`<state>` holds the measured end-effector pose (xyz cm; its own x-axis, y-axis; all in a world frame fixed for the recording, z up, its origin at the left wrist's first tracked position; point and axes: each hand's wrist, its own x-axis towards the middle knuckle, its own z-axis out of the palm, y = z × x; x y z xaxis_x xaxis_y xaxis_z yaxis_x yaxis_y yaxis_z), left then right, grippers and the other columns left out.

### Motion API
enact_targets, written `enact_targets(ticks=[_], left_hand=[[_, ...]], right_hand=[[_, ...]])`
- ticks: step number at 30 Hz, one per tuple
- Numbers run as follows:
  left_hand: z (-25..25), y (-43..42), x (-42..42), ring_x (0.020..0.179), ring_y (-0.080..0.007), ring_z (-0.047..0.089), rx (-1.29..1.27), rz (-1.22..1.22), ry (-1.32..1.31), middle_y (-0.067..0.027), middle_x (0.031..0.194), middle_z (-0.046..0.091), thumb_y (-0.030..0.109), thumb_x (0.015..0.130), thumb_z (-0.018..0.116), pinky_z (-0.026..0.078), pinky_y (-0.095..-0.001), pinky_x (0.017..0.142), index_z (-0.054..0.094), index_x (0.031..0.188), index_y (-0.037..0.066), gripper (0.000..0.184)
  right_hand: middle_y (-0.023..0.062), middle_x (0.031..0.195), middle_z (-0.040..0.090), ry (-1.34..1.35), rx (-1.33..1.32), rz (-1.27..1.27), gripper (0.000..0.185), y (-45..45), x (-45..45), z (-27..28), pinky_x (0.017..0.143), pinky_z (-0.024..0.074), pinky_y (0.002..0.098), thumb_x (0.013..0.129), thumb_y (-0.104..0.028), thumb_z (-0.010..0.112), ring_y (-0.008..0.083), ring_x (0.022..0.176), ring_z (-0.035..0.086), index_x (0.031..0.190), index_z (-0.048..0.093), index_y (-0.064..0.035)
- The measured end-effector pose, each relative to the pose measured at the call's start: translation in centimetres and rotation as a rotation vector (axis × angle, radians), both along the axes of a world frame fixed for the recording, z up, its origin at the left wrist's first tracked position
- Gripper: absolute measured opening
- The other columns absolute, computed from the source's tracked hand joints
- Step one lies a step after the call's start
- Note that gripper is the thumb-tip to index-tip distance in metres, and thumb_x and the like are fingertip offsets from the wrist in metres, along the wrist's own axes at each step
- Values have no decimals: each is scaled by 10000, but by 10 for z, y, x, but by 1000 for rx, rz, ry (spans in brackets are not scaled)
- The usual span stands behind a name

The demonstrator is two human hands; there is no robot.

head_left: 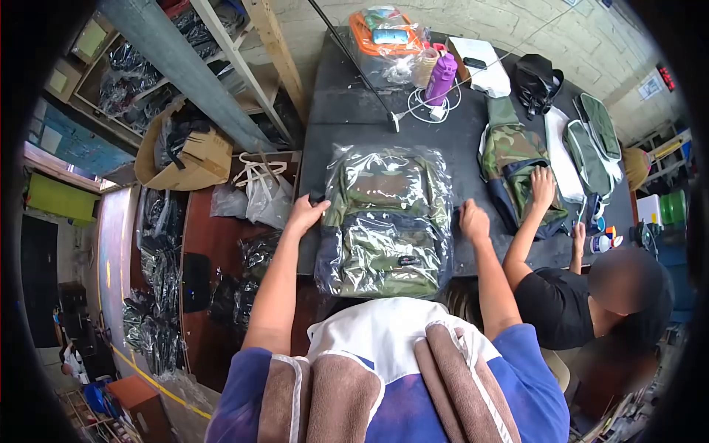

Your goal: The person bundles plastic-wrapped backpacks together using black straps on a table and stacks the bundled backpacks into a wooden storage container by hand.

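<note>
A camouflage backpack [388, 255] lies flat in front of me inside a clear, shiny plastic bag [384, 159]. Its front pocket carries a small dark label. My left hand [304, 215] is at the left side of the backpack, thumb and fingers closed on its edge; the fingertips are partly hidden. Just off the right side of the plastic, my right hand [473, 221] is closed with its fingers curled in. Whatever it pinches, if anything, is too small to make out.
A co-worker's hand [543, 186] rests on another camouflage backpack [509, 148] at right. A purple bottle [442, 77], coiled white cable [421, 103] and orange basket [362, 37] stand at the back of the black table [332, 103]. Left are a cardboard box [207, 153] and plastic-wrapped goods [159, 280].
</note>
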<state>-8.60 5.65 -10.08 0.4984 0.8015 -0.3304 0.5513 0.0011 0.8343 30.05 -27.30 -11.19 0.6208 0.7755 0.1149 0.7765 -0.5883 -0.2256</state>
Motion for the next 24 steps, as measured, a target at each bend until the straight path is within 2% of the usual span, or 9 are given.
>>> enact_targets(ticks=[2, 3, 6, 8, 13, 15, 17, 21, 24], left_hand=[[8, 25, -18, 798, -173, 681, -126, 23, -24, -56, 823, 737, 293, 920, 777, 530, -349, 746, 753, 993, -12, 315], [10, 42, -34, 760, -177, 662, 73, -70, 173, -74, 809, 724, 378, 944, 740, 518, -362, 720, 758, 966, -4, 383], [12, 74, -79, 745, -206, 644, -100, 69, 206, -97, 818, 724, 438, 953, 722, 511, -385, 729, 765, 964, 8, 433], [14, 78, -96, 835, -241, 689, 82, -234, 475, -117, 900, 755, 471, 952, 717, 532, -395, 802, 768, 1006, 14, 463], [9, -3, -33, 1194, -317, 681, 168, -261, 187, -225, 1260, 712, 514, 951, 694, 514, -401, 1015, 685, 1237, 0, 589], [0, -35, -8, 1250, -357, 645, 75, -344, 175, -251, 1325, 672, 509, 979, 650, 494, -415, 1036, 647, 1281, -19, 608], [-36, -48, -4, 1248, -384, 639, -32, -200, 109, -260, 1313, 672, 483, 1015, 594, 491, -427, 1030, 640, 1269, -34, 578], [-1, -62, -43, 1115, -400, 684, -27, -24, 59, -253, 1161, 719, 442, 1021, 596, 514, -434, 940, 658, 1197, -25, 503], [-5, -60, -55, 1153, -404, 668, 163, -15, 186, -244, 1199, 708, 500, 995, 602, 516, -470, 956, 668, 1224, 14, 541]], right_hand=[[251, 859, 737, -70, -177, -141, 199, -2, 33, 11, 725, 577, 557, 1003, -199, 524, 453, 792, 729, 964, 611, -25], [258, 855, 743, -96, -243, -206, 207, -4, 48, 12, 733, 592, 549, 998, -182, 501, 446, 794, 743, 976, 626, -19], [265, 913, 751, -70, -327, -221, 252, -15, 46, 43, 783, 608, 533, 986, -191, 514, 432, 862, 756, 1029, 669, 2], [255, 914, 754, -89, -348, -176, 263, -24, 34, 47, 769, 614, 523, 997, -208, 517, 428, 865, 758, 1024, 670, 4], [300, 912, 722, 255, -85, -26, 291, -11, 14, 21, 816, 573, 540, 968, -252, 610, 472, 903, 718, 955, 683, 30], [269, 975, 736, 661, 20, 72, 314, 26, -16, 30, 842, 552, 446, 970, -260, 646, 397, 945, 732, 1029, 696, 44], [283, 896, 715, 580, 95, 225, 312, 57, -54, 27, 808, 541, 477, 984, -256, 626, 435, 901, 713, 994, 674, 52], [229, 878, 713, 861, 1, 222, 265, 70, -68, 81, 800, 542, 418, 981, -235, 674, 321, 866, 718, 972, 677, 30], [205, 869, 718, 619, 177, 257, 223, 42, -31, 110, 772, 545, 420, 970, -223, 693, 323, 834, 717, 980, 685, 0]])
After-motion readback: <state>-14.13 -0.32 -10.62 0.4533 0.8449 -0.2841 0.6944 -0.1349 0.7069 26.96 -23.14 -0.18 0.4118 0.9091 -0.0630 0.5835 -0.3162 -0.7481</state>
